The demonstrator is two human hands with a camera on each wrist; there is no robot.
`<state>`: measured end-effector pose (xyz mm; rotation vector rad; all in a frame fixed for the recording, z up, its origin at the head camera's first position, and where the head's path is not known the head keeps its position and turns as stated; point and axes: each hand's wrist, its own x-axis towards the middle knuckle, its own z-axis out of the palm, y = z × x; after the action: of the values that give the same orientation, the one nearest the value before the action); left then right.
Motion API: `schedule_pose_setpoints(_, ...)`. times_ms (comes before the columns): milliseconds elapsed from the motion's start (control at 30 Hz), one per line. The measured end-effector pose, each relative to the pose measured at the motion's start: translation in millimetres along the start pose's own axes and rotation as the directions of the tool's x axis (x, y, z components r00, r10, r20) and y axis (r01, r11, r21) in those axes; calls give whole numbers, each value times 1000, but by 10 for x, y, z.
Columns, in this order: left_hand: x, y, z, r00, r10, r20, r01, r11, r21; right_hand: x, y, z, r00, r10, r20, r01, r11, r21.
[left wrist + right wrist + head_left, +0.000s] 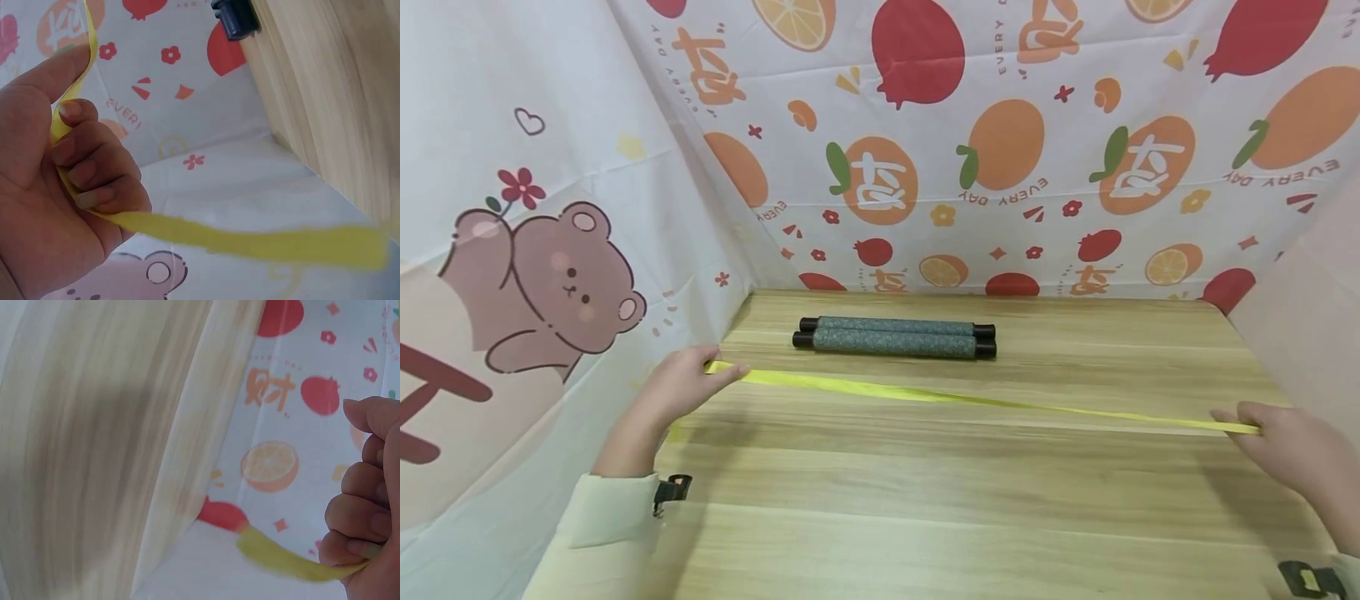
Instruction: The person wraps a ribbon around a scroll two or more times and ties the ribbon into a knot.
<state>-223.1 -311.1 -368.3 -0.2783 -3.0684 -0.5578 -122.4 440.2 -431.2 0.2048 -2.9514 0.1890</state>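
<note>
A yellow ribbon (880,389) stretches across above the wooden table between both hands, slightly twisted toward its right part. My left hand (688,382) grips it at the left, fingers curled over it against the palm; a loose tail of ribbon (250,242) hangs out past the little finger in the left wrist view. My right hand (1292,442) grips the other end, and a short yellow tail (294,559) sticks out below the curled fingers in the right wrist view. Beyond the ribbon lie two rods (895,340) side by side, with teal patterned covering and black ends.
The wooden table (925,492) runs back to a fruit-printed cloth (1000,217). A bear-printed cloth (572,275) hangs along the left, and a pale cloth (1322,275) borders the right side. Straps with small black devices (672,490) sit on the wrists.
</note>
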Motion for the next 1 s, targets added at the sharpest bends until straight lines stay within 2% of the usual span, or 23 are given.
schedule_pose_setpoints(100,-23,-25,-34,1000,-24,13,23,1000,13,-24,78,2,1000,5,3,-5,1000,4)
schedule_pose_setpoints(267,-33,-86,-39,999,-39,19,38,999,25,-81,162,52,999,0,-35,0,1000,-5)
schedule_pose_setpoints(500,-24,-173,49,994,-55,98,54,998,16,-111,260,134,998,-19,-55,18,1000,-17)
schedule_pose_setpoints(633,-15,-210,111,991,-72,117,71,997,10,-96,271,187,1000,-11,-18,11,1000,8)
schedule_pose_setpoints(733,-8,-242,156,990,-75,117,75,997,4,-83,246,223,999,10,45,-11,1000,25)
schedule_pose_setpoints(833,0,-268,195,991,-67,114,67,998,3,-60,215,243,992,29,122,-35,998,48)
schedule_pose_setpoints(1000,15,-271,230,987,-91,133,89,996,21,-27,181,275,983,39,181,-54,995,81)
